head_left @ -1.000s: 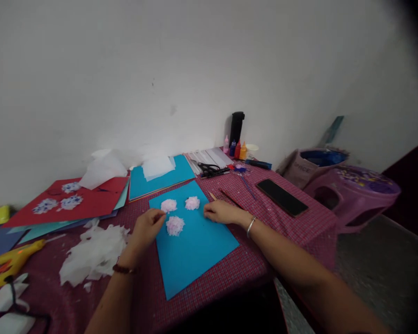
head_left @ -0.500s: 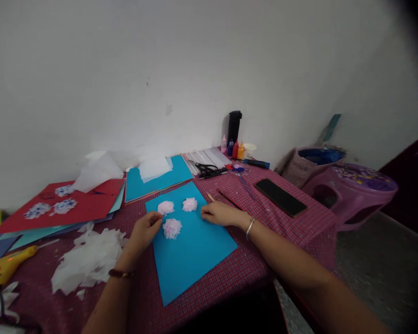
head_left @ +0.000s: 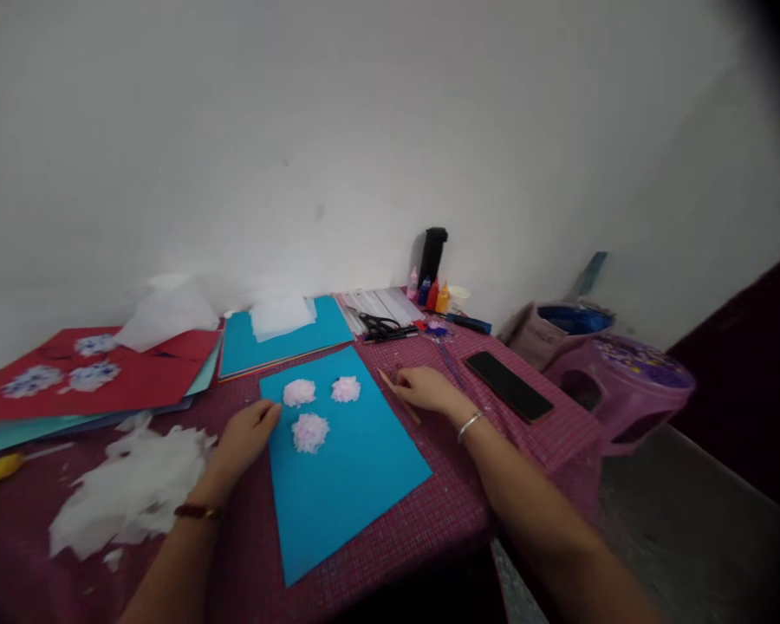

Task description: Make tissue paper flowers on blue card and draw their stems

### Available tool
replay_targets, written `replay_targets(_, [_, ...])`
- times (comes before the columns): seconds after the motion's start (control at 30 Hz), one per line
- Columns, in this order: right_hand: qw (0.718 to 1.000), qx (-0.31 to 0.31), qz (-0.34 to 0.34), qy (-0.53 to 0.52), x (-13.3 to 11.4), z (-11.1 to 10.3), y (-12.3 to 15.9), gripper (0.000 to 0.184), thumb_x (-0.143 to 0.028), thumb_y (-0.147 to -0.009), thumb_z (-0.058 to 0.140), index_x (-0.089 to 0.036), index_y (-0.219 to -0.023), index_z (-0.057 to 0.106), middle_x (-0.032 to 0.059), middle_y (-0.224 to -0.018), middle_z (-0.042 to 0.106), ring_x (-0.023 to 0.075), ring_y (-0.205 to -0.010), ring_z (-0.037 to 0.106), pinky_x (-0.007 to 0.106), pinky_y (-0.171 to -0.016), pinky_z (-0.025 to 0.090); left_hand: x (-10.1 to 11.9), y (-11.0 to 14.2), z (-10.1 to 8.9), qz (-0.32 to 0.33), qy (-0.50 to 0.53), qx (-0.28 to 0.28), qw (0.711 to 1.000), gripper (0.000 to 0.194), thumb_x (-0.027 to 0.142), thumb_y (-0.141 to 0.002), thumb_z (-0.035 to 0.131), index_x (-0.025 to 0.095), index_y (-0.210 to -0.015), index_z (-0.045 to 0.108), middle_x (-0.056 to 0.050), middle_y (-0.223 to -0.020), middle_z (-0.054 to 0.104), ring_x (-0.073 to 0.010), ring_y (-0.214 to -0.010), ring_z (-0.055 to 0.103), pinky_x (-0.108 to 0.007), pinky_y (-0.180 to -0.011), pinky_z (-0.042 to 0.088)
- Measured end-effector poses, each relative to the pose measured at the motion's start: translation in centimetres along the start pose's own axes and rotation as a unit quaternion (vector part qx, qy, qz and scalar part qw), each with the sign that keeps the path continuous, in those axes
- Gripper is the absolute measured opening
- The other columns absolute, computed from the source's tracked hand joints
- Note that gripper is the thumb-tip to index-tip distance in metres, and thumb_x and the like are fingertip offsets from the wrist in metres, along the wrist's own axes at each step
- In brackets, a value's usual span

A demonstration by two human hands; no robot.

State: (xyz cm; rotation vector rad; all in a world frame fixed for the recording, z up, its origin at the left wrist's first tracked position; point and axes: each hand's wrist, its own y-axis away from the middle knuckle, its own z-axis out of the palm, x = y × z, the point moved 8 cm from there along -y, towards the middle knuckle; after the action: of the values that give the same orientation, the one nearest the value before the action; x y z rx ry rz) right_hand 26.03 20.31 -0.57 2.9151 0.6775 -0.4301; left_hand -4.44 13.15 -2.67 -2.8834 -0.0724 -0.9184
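On the table lies a blue sheet of paper carrying three pale pink-white tissue puffs near its far end. My left hand is at the sheet's left edge, fingers curled together and fingertips by the border. Whether anything is pinched there cannot be seen. Just off the sheet's right edge, my right hand is down on the tablecloth with its fingers closed. A thin tan stick lies right by those fingers and shows on both sides of the fingertips. What the right fingers grip is hidden.
Torn white tissue lies left of my left hand. Red paper with blue-white puffs, another blue sheet, scissors, small paint bottles and a phone surround the sheet. A purple stool stands right.
My right hand has moved off the blue sheet to the right, onto the tan stick's spot, covering the red pencil-like rod seen before. My left hand has drawn back to the sheet's left edge.
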Motion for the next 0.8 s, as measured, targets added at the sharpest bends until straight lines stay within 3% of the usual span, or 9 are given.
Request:
replay_targets(0.2, [0.999,-0.005,0.044,0.017,-0.5,1.0,0.0,0.019,-0.026,-0.085,0.052,-0.014,-0.092,0.065,0.0178,-0.094,0.071,0.0302,-0.091,0.067,0.034,-0.075,0.043,0.5,0.2,0.0,0.004,-0.024,0.012,1.0,0.03,0.039,-0.089,0.044,0.021,-0.065,0.045,0.004,-0.063,0.046,-0.0139,-0.061,0.048,-0.028,-0.061,0.034])
replay_targets(0.33, [0.997,0.025,0.064,-0.04,-0.4,1.1,0.0,0.022,-0.017,-0.08,0.054,-0.01,-0.099,0.063,0.0241,-0.102,0.069,0.0352,-0.098,0.064,0.04,-0.081,0.043,1.1,0.2,0.0,0.009,-0.016,0.014,1.0,0.028,0.04,-0.083,0.042,0.021,-0.063,0.047,0.004,-0.059,0.048,-0.0153,-0.061,0.05,-0.027,-0.059,0.032])
replay_targets(0.4, [0.992,0.05,0.065,-0.099,-0.2,1.0,0.0,0.024,-0.014,-0.078,0.056,-0.01,-0.101,0.062,0.0233,-0.1,0.069,0.0341,-0.097,0.064,0.04,-0.081,0.044,1.1,0.2,-0.1,0.011,-0.006,0.017,1.0,0.029,0.043,-0.079,0.042,0.021,-0.062,0.049,0.004,-0.057,0.05,-0.0157,-0.06,0.052,-0.027,-0.057,0.032])
replay_targets(0.47, [0.979,0.077,0.053,-0.18,0.2,0.4,-0.1,0.026,-0.013,-0.076,0.057,-0.012,-0.102,0.062,0.0166,-0.091,0.07,0.0284,-0.088,0.067,0.036,-0.077,0.046,1.0,0.3,-0.8,0.006,0.008,0.029,1.0,0.03,0.045,-0.077,0.043,0.021,-0.062,0.051,0.004,-0.057,0.052,-0.0158,-0.059,0.053,-0.026,-0.056,0.033])
replay_targets(0.53, [0.952,0.114,0.032,-0.282,1.3,-0.9,-0.1,0.026,-0.016,-0.079,0.054,-0.016,-0.104,0.061,0.0062,-0.075,0.068,0.0195,-0.067,0.065,0.029,-0.066,0.048,1.3,0.9,-2.4,-0.011,0.021,0.07,0.997,0.031,0.046,-0.081,0.041,0.021,-0.066,0.051,0.005,-0.057,0.052,-0.0157,-0.058,0.052,-0.026,-0.055,0.034])
replay_targets(0.6, [0.906,0.163,0.009,-0.391,3.0,-2.9,0.1,0.023,-0.021,-0.083,0.047,-0.019,-0.103,0.059,-0.0017,-0.062,0.062,0.0128,-0.05,0.058,0.024,-0.055,0.047,2.5,1.9,-4.5,-0.029,0.028,0.14,0.989,0.033,0.047,-0.088,0.036,0.022,-0.071,0.048,0.006,-0.058,0.049,-0.0156,-0.06,0.05,-0.025,-0.056,0.033])
replay_targets(0.7, [0.815,0.24,-0.031,-0.526,5.5,-5.9,1.1,0.017,-0.031,-0.084,0.046,-0.022,-0.095,0.057,-0.0041,-0.065,0.06,0.0099,-0.051,0.056,0.02,-0.051,0.048,7.3,4.0,-5.3,-0.011,0.028,0.211,0.977,0.035,0.047,-0.094,0.03,0.024,-0.072,0.046,0.005,-0.057,0.044,-0.0161,-0.062,0.047,-0.027,-0.059,0.034])
replay_targets(0.73, [0.789,0.259,-0.047,-0.555,5.9,-6.6,1.4,0.016,-0.034,-0.082,0.05,-0.024,-0.093,0.057,-0.0039,-0.069,0.061,0.0096,-0.056,0.058,0.019,-0.054,0.05,9.8,4.5,-4.1,0.03,0.005,0.184,0.983,0.036,0.046,-0.094,0.031,0.024,-0.07,0.046,0.004,-0.057,0.047,-0.0161,-0.058,0.047,-0.028,-0.055,0.035])
replay_targets(0.8, [0.733,0.273,-0.078,-0.618,5.5,-7.3,2.0,0.018,-0.035,-0.077,0.061,-0.026,-0.092,0.057,-0.0038,-0.077,0.064,0.0093,-0.066,0.061,0.019,-0.061,0.052,16.0,6.3,1.3,0.21,-0.037,0.027,0.977,0.036,0.038,-0.095,0.032,0.023,-0.072,0.054,0.001,-0.072,0.061,-0.0166,-0.064,0.056,-0.029,-0.06,0.043])
